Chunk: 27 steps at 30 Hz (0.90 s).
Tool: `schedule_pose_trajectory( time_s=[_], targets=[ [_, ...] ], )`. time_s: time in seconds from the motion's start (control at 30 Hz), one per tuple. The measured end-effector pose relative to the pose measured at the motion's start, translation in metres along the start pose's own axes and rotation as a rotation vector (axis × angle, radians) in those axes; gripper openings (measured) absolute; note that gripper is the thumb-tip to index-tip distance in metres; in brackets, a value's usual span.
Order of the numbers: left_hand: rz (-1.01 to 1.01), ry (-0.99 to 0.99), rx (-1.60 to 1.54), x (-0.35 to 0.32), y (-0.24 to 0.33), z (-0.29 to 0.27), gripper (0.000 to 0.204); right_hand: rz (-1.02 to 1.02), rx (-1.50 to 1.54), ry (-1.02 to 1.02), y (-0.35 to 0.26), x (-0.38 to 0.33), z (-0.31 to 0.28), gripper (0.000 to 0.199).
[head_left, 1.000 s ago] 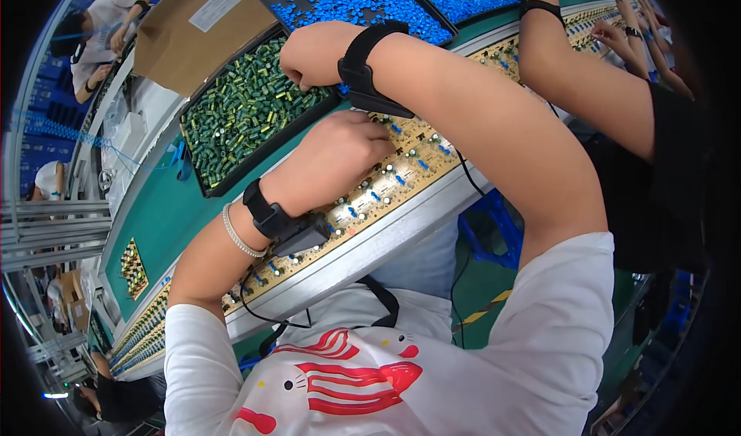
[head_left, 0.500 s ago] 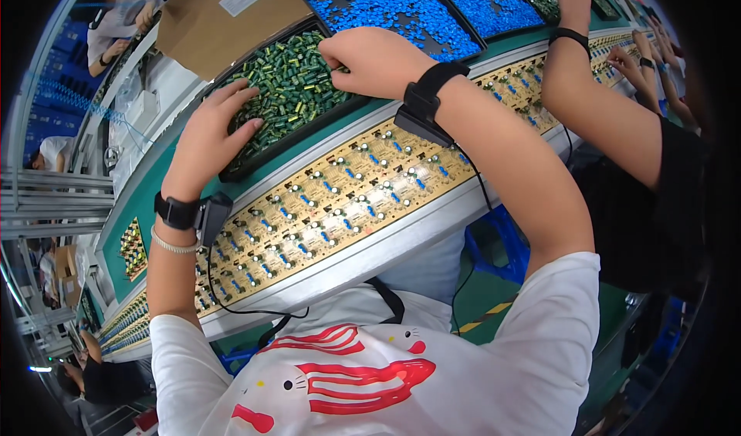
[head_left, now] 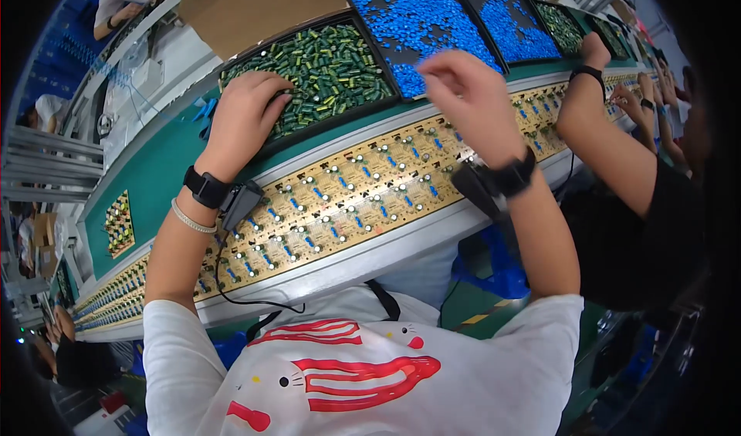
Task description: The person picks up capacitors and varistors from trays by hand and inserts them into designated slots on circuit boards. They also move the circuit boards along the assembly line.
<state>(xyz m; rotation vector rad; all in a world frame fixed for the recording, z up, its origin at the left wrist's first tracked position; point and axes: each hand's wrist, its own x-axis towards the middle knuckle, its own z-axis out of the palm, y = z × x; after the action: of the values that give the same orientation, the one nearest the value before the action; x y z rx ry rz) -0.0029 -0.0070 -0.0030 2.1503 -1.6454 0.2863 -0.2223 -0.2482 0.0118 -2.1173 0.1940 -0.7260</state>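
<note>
Left grip [head_left: 248, 116]: fingers spread and pressed down into the tray of green cylindrical components [head_left: 324, 62], not visibly closed on any one piece. Right grip [head_left: 467, 92]: raised just above the boards, fingertips drawn together near the front edge of the tray of blue components [head_left: 421, 27]; whether a part is pinched there I cannot tell, the hand is blurred. Below both grips runs the long row of tan circuit boards [head_left: 347, 197], many already carrying small blue and pale parts, with other positions seemingly unfilled; judged part-way through, and the row extends past both hands. The boards ride a pale rail along the near edge of the green bench [head_left: 154, 181]. Further trays of blue and green parts sit beyond the right grip. A co-worker's arm [head_left: 610, 143] with a dark wristband reaches to the boards on that side. Beyond the left grip: a brown cardboard sheet [head_left: 231, 8], metal racking, other seated workers.
</note>
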Motion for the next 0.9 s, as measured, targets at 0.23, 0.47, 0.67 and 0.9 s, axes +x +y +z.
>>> schedule_pose_trajectory(
  time_s=[0.23, 0.47, 0.67, 0.9],
  targets=[
    [0.077, 0.144, -0.055, 0.001, 0.003, 0.004, 0.015, 0.383, 0.039, -0.345, -0.024, -0.092, -0.041, 0.016],
    [0.083, 0.148, -0.072, -0.005, 0.001, 0.005, 0.019, 0.459, -0.076, -0.347, -0.033, -0.111, -0.032, 0.019],
    [0.107, 0.168, -0.060, -0.006, 0.000, 0.008, 0.017, 0.214, -0.316, -0.342, -0.029, -0.107, -0.022, 0.008],
    [0.087, 0.178, -0.031, -0.007, 0.004, 0.005, 0.015, 0.209, -0.382, -0.325, -0.033, -0.107, -0.010, 0.008]
  ],
)
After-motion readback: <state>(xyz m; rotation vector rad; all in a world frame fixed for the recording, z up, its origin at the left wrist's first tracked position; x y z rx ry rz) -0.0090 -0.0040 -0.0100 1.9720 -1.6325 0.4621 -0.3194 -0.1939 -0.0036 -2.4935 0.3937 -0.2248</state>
